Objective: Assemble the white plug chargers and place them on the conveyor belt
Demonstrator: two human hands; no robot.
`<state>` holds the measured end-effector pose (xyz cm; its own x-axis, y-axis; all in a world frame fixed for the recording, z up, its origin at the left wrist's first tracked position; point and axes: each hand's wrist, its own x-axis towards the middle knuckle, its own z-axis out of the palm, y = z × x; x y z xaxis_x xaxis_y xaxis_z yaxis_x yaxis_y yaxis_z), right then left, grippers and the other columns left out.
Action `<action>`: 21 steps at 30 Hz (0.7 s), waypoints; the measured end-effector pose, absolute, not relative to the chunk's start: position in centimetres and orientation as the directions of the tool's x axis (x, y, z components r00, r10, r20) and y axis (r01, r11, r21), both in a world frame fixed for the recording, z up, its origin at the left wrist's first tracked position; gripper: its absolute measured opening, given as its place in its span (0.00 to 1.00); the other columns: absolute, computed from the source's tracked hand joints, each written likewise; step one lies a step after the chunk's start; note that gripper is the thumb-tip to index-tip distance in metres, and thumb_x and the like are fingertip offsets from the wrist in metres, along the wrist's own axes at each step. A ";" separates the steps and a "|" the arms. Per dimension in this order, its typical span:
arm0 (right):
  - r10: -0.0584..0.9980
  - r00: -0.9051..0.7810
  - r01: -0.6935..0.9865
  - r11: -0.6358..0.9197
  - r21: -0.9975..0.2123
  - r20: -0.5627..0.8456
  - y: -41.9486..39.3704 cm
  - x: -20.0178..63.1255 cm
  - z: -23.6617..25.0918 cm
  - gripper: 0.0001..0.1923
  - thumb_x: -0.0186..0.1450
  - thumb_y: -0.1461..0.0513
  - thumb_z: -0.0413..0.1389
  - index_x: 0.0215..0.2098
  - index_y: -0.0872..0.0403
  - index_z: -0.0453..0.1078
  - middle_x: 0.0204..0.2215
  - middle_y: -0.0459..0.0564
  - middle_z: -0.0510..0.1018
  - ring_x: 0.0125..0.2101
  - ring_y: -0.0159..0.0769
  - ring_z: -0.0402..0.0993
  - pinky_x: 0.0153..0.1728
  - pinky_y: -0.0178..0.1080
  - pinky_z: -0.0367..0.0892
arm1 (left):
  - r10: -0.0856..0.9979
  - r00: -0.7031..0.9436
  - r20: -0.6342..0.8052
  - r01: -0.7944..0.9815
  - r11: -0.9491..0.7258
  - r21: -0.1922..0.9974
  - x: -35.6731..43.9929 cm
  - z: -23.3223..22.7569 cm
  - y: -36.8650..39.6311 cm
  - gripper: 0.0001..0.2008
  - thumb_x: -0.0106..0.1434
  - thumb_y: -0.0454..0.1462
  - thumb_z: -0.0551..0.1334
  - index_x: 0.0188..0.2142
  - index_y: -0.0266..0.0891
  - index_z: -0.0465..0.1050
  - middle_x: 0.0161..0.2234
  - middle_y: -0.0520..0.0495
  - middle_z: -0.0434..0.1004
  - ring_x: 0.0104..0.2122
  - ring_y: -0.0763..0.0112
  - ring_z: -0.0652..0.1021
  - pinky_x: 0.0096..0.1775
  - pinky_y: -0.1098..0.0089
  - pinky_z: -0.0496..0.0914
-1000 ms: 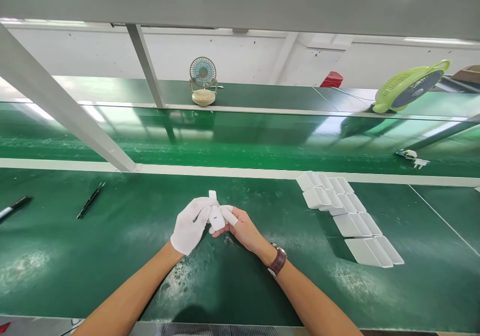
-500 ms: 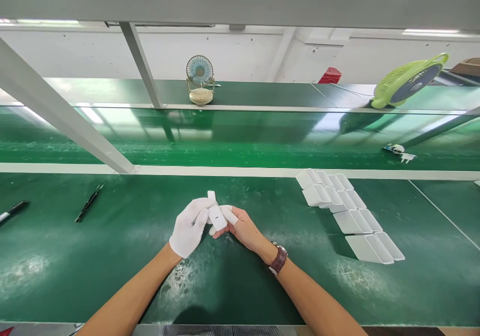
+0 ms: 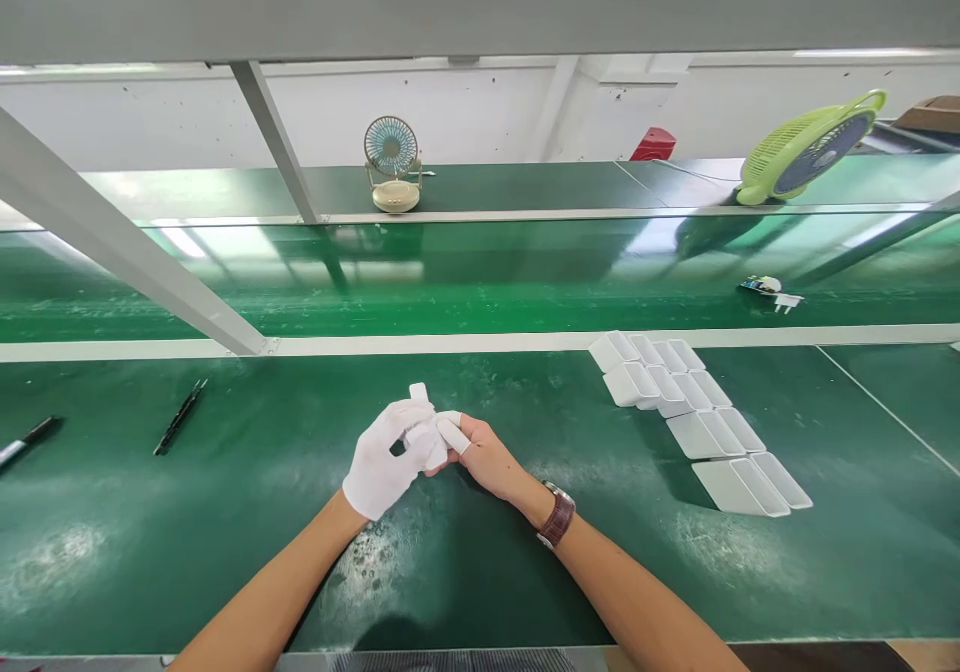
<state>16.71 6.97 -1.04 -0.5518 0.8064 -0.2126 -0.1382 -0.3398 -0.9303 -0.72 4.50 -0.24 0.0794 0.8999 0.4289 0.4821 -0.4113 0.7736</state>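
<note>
A small white plastic casing is held between my two hands above the green bench, its upper end sticking out past the fingers. My left hand, in a white glove, grips it from the left with thumb and fingers curled round. On the other side, my right hand pinches its right edge; white covers sit on some fingertips and a watch is on the wrist. Most of the casing's face is hidden behind the left fingers and thumb.
Several white open plastic housings stand in slanting rows to the right. A black pen-like tool and a marker lie left. Behind the bench rail, a circuit board with a white plug rests on the green belt. Two fans stand beyond.
My left thumb and fingers have moved over the casing's face, covering the small dark slot seen before. The board with the plug has shifted left along the belt. The view has tilted slightly.
</note>
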 end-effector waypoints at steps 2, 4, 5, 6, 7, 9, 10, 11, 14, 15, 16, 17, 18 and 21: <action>0.803 -0.557 -0.127 -0.336 -0.933 -0.213 6.9 16.8 -0.8 0.21 0.69 0.46 0.54 0.47 0.52 0.74 0.33 0.49 0.81 0.30 0.39 0.79 0.36 0.43 0.75 | 0.929 0.055 0.366 0.462 -0.348 0.816 -0.9 -0.1 4.5 0.09 0.67 0.38 0.58 0.42 0.42 0.77 0.44 0.45 0.81 0.41 0.67 0.80 0.43 0.69 0.75; 0.795 -0.564 -0.120 -0.347 -0.930 -0.224 6.9 16.8 -0.6 0.21 0.68 0.46 0.54 0.47 0.52 0.74 0.32 0.49 0.81 0.29 0.39 0.79 0.36 0.43 0.75 | 0.956 0.026 0.291 0.424 -0.274 0.863 -1.0 0.1 4.6 0.11 0.68 0.39 0.57 0.40 0.41 0.78 0.42 0.46 0.82 0.39 0.68 0.81 0.40 0.70 0.75; 0.789 -0.569 -0.120 -0.357 -0.926 -0.230 6.9 16.8 -0.6 0.21 0.68 0.46 0.55 0.46 0.53 0.74 0.32 0.49 0.81 0.28 0.39 0.79 0.36 0.44 0.75 | 0.968 0.012 0.250 0.397 -0.234 0.887 -1.1 0.2 4.6 0.12 0.68 0.40 0.57 0.40 0.41 0.78 0.41 0.46 0.82 0.37 0.68 0.80 0.38 0.71 0.75; 0.786 -0.572 -0.128 -0.370 -0.920 -0.236 6.9 16.8 -0.6 0.21 0.67 0.46 0.55 0.45 0.53 0.74 0.31 0.49 0.81 0.28 0.38 0.79 0.35 0.44 0.75 | 0.978 -0.003 0.208 0.367 -0.193 0.910 -1.1 0.2 4.7 0.13 0.68 0.42 0.56 0.39 0.41 0.79 0.39 0.47 0.82 0.35 0.69 0.80 0.35 0.72 0.75; 0.782 -0.575 -0.142 -0.386 -0.912 -0.241 6.9 16.7 -0.7 0.22 0.67 0.45 0.56 0.44 0.54 0.75 0.31 0.49 0.81 0.27 0.38 0.79 0.35 0.44 0.75 | 0.985 -0.023 0.169 0.337 -0.152 0.929 -1.2 0.3 4.7 0.14 0.69 0.43 0.56 0.39 0.40 0.79 0.38 0.47 0.82 0.33 0.69 0.80 0.32 0.72 0.75; 0.775 -0.580 -0.188 -0.425 -0.885 -0.249 7.1 16.7 -0.7 0.23 0.66 0.45 0.57 0.42 0.56 0.75 0.30 0.50 0.80 0.27 0.38 0.78 0.34 0.44 0.76 | 0.992 -0.068 0.106 0.275 -0.083 0.958 -1.3 0.3 4.8 0.15 0.68 0.45 0.57 0.40 0.40 0.79 0.36 0.47 0.82 0.32 0.69 0.79 0.30 0.72 0.74; 0.773 -0.582 -0.215 -0.445 -0.869 -0.251 7.2 16.7 -0.8 0.24 0.65 0.44 0.58 0.41 0.57 0.75 0.29 0.51 0.80 0.26 0.38 0.78 0.33 0.44 0.76 | 0.993 -0.086 0.083 0.247 -0.059 0.967 -1.4 0.2 4.8 0.16 0.68 0.46 0.57 0.41 0.40 0.79 0.36 0.46 0.82 0.33 0.67 0.80 0.31 0.72 0.75; 0.770 -0.585 -0.241 -0.463 -0.853 -0.253 7.3 16.7 -0.8 0.24 0.65 0.44 0.58 0.40 0.57 0.74 0.28 0.51 0.80 0.26 0.38 0.78 0.32 0.43 0.76 | 0.993 -0.098 0.066 0.224 -0.043 0.974 -1.5 0.2 4.8 0.17 0.68 0.46 0.57 0.42 0.39 0.79 0.37 0.45 0.82 0.35 0.66 0.80 0.32 0.71 0.75; 0.765 -0.593 -0.291 -0.496 -0.818 -0.252 7.5 16.8 -0.8 0.24 0.64 0.44 0.59 0.36 0.58 0.74 0.25 0.50 0.78 0.25 0.37 0.78 0.31 0.43 0.75 | 0.995 -0.091 0.044 0.181 -0.027 0.983 -1.7 0.0 4.7 0.18 0.68 0.47 0.57 0.46 0.38 0.79 0.43 0.43 0.82 0.39 0.63 0.80 0.37 0.68 0.77; 0.767 -0.591 -0.302 -0.498 -0.813 -0.250 7.6 16.8 -0.8 0.24 0.64 0.44 0.59 0.35 0.58 0.74 0.25 0.50 0.78 0.25 0.37 0.77 0.31 0.43 0.75 | 0.996 -0.081 0.047 0.180 -0.032 0.983 -1.7 0.0 4.6 0.18 0.68 0.47 0.58 0.46 0.38 0.79 0.44 0.43 0.82 0.39 0.63 0.80 0.38 0.68 0.77; 0.770 -0.587 -0.310 -0.498 -0.810 -0.249 7.6 16.7 -0.8 0.23 0.64 0.45 0.59 0.33 0.58 0.74 0.25 0.50 0.78 0.24 0.37 0.77 0.31 0.43 0.75 | 0.996 -0.071 0.058 0.182 -0.044 0.982 -1.7 0.0 4.5 0.18 0.68 0.47 0.58 0.46 0.39 0.79 0.45 0.43 0.82 0.39 0.63 0.80 0.38 0.68 0.77; 0.775 -0.582 -0.317 -0.496 -0.808 -0.247 7.6 16.7 -0.8 0.23 0.64 0.45 0.59 0.32 0.58 0.73 0.25 0.49 0.77 0.24 0.36 0.76 0.31 0.43 0.75 | 0.995 -0.059 0.076 0.186 -0.064 0.981 -1.6 0.1 4.4 0.17 0.67 0.47 0.59 0.46 0.39 0.79 0.45 0.44 0.82 0.40 0.64 0.80 0.39 0.68 0.77; 0.780 -0.576 -0.322 -0.493 -0.808 -0.246 7.6 16.7 -0.9 0.23 0.63 0.45 0.59 0.31 0.57 0.73 0.25 0.49 0.77 0.24 0.36 0.76 0.30 0.43 0.75 | 0.994 -0.045 0.099 0.192 -0.089 0.977 -1.6 0.2 4.3 0.16 0.67 0.46 0.60 0.45 0.40 0.79 0.45 0.44 0.82 0.40 0.64 0.80 0.40 0.68 0.77; 0.785 -0.568 -0.328 -0.492 -0.807 -0.248 7.6 16.7 -1.1 0.22 0.64 0.45 0.59 0.30 0.56 0.72 0.24 0.48 0.77 0.24 0.36 0.75 0.30 0.43 0.74 | 0.987 -0.014 0.162 0.216 -0.155 0.964 -1.3 0.3 4.0 0.13 0.67 0.44 0.60 0.45 0.42 0.80 0.46 0.46 0.82 0.43 0.64 0.81 0.44 0.68 0.76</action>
